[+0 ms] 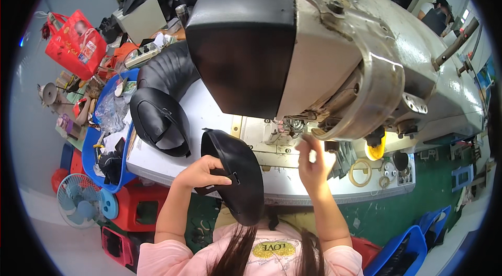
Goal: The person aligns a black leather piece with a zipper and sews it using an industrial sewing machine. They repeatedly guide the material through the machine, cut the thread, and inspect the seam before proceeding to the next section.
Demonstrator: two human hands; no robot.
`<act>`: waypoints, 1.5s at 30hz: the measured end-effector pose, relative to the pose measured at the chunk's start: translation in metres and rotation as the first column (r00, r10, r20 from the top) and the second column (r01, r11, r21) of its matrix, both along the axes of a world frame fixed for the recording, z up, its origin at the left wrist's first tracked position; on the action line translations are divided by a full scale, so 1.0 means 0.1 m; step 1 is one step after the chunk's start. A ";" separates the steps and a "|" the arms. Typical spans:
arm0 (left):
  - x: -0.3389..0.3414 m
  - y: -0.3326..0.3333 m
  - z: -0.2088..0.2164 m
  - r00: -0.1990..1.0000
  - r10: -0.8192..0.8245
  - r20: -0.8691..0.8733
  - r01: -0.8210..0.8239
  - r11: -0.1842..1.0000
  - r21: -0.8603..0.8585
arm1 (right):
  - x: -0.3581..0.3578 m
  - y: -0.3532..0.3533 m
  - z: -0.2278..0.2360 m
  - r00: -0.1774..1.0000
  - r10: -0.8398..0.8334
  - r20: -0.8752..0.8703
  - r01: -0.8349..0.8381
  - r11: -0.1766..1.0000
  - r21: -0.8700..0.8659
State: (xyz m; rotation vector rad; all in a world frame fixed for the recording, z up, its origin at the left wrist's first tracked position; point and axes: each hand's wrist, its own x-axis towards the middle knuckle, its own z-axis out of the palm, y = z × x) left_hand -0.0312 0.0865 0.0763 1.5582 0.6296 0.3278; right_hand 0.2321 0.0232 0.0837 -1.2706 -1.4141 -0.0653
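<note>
Black panel [246,166] — left hand [203,173], fingers clamped on it — overhangs the table [285,184] edge; right hand [315,171] beyond open tabletop, finger spacing indiscernible.

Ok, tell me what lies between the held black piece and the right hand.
In the head view, a pale metal plate and bare white tabletop show between the black piece and the right hand; nothing loose shows there.

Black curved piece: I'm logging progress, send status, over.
Left hand gripping black curved piece. Right hand at sewing machine, fingers blurred, contact unclear. Possible obstruction: other black pieces close by, left.
</note>
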 end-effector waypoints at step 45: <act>0.09 0.00 -0.09 0.993 0.045 0.110 -0.040 0.998 -0.052 | 0.72 0.12 -0.58 0.545 -0.059 -0.836 -0.103 0.985 -0.136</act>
